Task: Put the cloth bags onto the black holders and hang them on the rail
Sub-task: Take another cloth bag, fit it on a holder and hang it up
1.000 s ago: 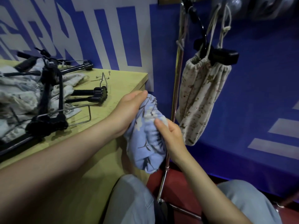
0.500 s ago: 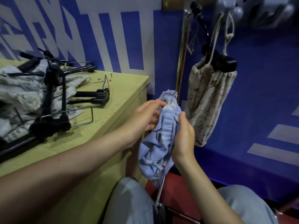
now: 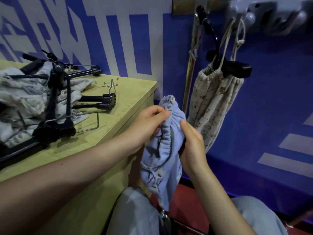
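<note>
L hand (image 3: 149,122): mine, thumb + fingers pinching gathered top edge of blue bag (image 3: 162,158).
R hand (image 3: 191,143): gripping same bag's rim from other side, thumb up on the cloth.
Blue bag: held in air betw. table (image 3: 132,92) edge & my knees, hangs down.
Beige bag (image 3: 213,106): on black holder (image 3: 237,70), hanging by the pole (image 3: 189,82).
Table: spare holders (image 3: 55,106) lying over more bags (image 3: 20,92).

I see what looks like a staged work corner: a blue-and-white banner (image 3: 118,39) as backdrop, a plain wooden table (image 3: 132,92), a metal rail (image 3: 184,5).
</note>
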Tool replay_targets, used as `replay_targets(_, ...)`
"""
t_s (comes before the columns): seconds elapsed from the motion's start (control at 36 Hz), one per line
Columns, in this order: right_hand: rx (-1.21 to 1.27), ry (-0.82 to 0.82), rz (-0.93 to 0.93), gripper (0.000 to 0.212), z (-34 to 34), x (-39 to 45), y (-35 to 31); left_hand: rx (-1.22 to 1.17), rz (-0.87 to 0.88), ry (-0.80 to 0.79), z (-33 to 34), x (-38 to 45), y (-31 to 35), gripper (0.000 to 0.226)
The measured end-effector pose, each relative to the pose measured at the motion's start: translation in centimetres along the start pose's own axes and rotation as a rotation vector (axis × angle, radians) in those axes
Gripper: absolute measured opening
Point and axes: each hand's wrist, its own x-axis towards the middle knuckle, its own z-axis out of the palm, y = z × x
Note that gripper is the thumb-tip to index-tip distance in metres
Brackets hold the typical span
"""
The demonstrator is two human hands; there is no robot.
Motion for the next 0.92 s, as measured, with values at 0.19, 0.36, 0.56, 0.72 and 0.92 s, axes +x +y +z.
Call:
replay_targets(0.19, -0.015, 0.281, 0.025, 0.027, -1.8, 1.0, -0.6, -0.307, -0.179, 0.156, -1.8, 1.4, 0.7, 0.024)
replay_targets(0.36, -0.145, 0.379, 0.038, 0.033, -3.0, 2.3, -0.8, -0.26, -0.224, 0.121, -2.2, 1.7, 1.1, 0.028)
replay_targets(0.56, -0.323, 0.366, -0.055, 0.029, -4.6, 2.7, -0.5, -0.018, -0.176, -0.054, -1.8, 0.7, 1.1, 0.016)
replay_targets(0.72, -0.754, 0.362, -0.339, 0.022, -5.5, 1.7, 0.7, -0.222, -0.182, -0.041, -1.2, 0.9, 0.8, 0.02)
replay_targets(0.92, -1.078, 0.105, -0.43, 0.039, -5.2, 1.0, 2.6, -0.397, -0.247, -0.136, -0.7, 0.1, 1.5, 0.031)
